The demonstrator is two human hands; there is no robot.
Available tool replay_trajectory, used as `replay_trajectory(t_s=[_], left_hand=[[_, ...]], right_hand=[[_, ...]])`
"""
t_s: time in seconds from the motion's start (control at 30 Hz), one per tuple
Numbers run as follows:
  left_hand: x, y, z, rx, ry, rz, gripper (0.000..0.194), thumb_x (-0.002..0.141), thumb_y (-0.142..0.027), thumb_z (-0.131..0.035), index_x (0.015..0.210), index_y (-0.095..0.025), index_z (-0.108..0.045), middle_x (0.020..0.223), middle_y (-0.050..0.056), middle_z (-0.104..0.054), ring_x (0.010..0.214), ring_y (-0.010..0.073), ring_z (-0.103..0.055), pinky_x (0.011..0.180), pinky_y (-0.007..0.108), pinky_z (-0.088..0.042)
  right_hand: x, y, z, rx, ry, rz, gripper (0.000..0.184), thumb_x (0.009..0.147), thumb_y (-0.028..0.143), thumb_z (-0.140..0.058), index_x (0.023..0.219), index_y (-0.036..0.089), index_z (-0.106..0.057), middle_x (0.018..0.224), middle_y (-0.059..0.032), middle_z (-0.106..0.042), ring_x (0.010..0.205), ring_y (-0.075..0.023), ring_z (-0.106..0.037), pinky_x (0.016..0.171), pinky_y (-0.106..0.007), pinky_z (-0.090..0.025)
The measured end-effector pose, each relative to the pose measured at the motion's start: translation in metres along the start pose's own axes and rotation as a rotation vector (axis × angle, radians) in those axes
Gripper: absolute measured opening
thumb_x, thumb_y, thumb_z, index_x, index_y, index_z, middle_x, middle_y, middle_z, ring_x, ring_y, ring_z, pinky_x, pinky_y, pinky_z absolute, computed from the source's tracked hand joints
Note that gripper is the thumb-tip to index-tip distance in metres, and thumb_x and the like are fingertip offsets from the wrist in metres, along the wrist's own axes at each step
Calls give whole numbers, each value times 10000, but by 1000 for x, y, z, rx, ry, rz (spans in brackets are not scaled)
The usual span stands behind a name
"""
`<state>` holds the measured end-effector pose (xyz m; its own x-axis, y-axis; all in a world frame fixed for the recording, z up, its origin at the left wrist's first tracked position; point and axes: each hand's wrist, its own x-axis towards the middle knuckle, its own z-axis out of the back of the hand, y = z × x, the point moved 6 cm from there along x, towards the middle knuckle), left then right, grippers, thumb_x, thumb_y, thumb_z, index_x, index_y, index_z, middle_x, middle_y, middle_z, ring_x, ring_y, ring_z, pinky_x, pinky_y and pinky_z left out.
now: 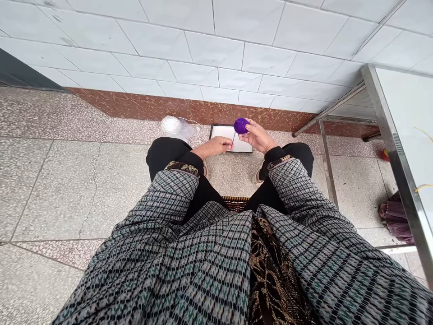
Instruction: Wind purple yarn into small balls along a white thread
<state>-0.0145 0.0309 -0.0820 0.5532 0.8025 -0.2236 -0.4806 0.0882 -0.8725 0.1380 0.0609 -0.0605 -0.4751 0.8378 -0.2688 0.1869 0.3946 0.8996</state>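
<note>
A small ball of purple yarn (241,126) is gripped in my right hand (257,136), fingers wrapped round its right side. From the ball a purple strand runs down to my left hand (216,146), whose thumb and fingertips pinch it. Both hands are raised in front of my knees. Beneath them on the floor lies a white, dark-edged flat board or tray (221,131), partly covered by my hands. To the left of it sits a ball of white yarn (171,126) on clear plastic, with loose white strands trailing beside it.
A tiled wall (223,79) with a reddish-brown skirting rises just beyond the board. On my right stands a metal-framed table (399,131) with yellow strands on it. A dark purple cloth item (397,219) is near its legs. Speckled stone floor (74,189) stretches to the left.
</note>
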Motion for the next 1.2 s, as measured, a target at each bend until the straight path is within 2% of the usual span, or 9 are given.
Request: replay_trajectory(t_s=[0.17,0.3,0.43,0.6,0.77,0.87,0.93,1.03,1.2], left_hand=[[-2,-6,-17,-1,212,-55,138,779,-254,-594,732,-170,-693,668,2,-637,579,125,-540,643,252,-444],[-2,-5,-13,19,171,-46,158,779,-250,-585,754,-164,-715,677,2,-652,595,124,-554,649,243,-439],[-4,-3,3,82,-25,-25,191,795,-242,-560,805,-144,-724,719,18,-678,646,133,-578,672,245,-438],[-4,-5,15,129,-189,-61,194,806,-216,-543,813,-141,-721,798,37,-714,762,156,-616,767,265,-465],[-1,2,19,166,-245,-38,187,807,-201,-538,794,-147,-716,779,29,-694,759,159,-600,774,273,-451],[0,7,21,179,-268,7,181,820,-207,-543,786,-145,-709,725,19,-665,708,153,-565,719,270,-423],[0,9,18,169,-226,31,181,828,-213,-542,792,-147,-706,695,12,-645,659,145,-542,676,266,-407],[-1,8,3,113,-24,27,173,826,-220,-537,790,-155,-694,657,1,-615,601,133,-537,647,253,-416],[-5,-2,-17,63,236,-46,157,809,-253,-562,758,-169,-685,662,-3,-626,587,127,-548,639,242,-433]], right_hand=[[4,-9,10,-173,-215,-60,317,895,222,-738,1077,228,-479,925,17,-655,662,-75,-623,685,-213,-555],[3,-18,9,-482,-231,-141,300,866,96,-714,1041,204,-495,828,36,-610,582,-61,-551,558,-173,-479],[-1,-25,1,-676,-54,-251,304,837,57,-723,1037,190,-535,773,37,-611,572,-74,-554,543,-176,-486],[-13,-25,-15,-597,242,-324,250,826,57,-716,1009,173,-592,775,18,-650,585,-86,-592,539,-174,-503],[-16,-25,-17,-462,327,-358,281,797,60,-723,1035,166,-617,869,1,-682,606,-85,-624,564,-185,-538],[-10,-20,-15,-262,288,-276,332,812,135,-745,1098,190,-587,904,-2,-698,651,-94,-647,629,-212,-575],[-5,-12,-12,-98,219,-166,385,828,216,-769,1146,209,-553,939,-10,-707,700,-103,-666,692,-236,-593],[2,-4,-4,38,66,-44,425,835,300,-796,1146,228,-514,931,-6,-702,718,-106,-672,738,-247,-595],[7,-13,9,-153,-172,-71,345,856,205,-745,1077,223,-481,874,18,-660,654,-81,-618,663,-205,-553]])
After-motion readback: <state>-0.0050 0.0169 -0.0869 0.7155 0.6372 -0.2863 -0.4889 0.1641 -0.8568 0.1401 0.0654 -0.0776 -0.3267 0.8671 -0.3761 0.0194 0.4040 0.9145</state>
